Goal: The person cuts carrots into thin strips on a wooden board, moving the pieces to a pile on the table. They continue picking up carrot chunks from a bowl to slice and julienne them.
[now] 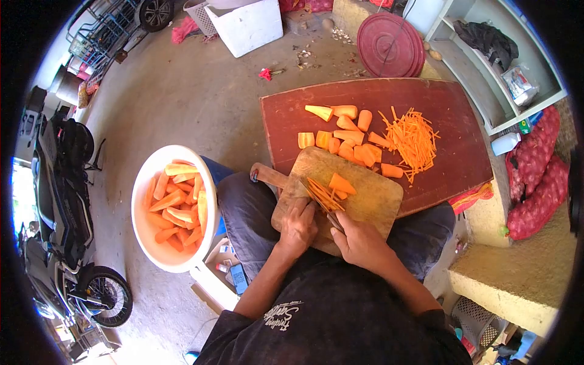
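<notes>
A worn wooden cutting board [371, 194] rests across my lap, its handle pointing left. My right hand [362, 243] grips a knife [334, 220], whose blade is mostly hidden by thin carrot strips [323, 196]. Curled over the board's left half, my left hand [298, 226] has its fingers closed against these strips; its fingertips are partly hidden. Beside the strips, a cut carrot piece [342, 184] lies on the board. Beyond the board, several carrot chunks [348, 137] and a heap of carrot shreds [412, 141] lie on a red tabletop [450, 176].
A white tub [139, 213] of peeled carrots [179, 207] stands to my left. Below it, a box holds a phone [238, 278]. Red net sacks [538, 191] and a shelf [474, 73] are at right. A motorcycle [67, 225] stands far left, a white foam box [246, 30] at the back.
</notes>
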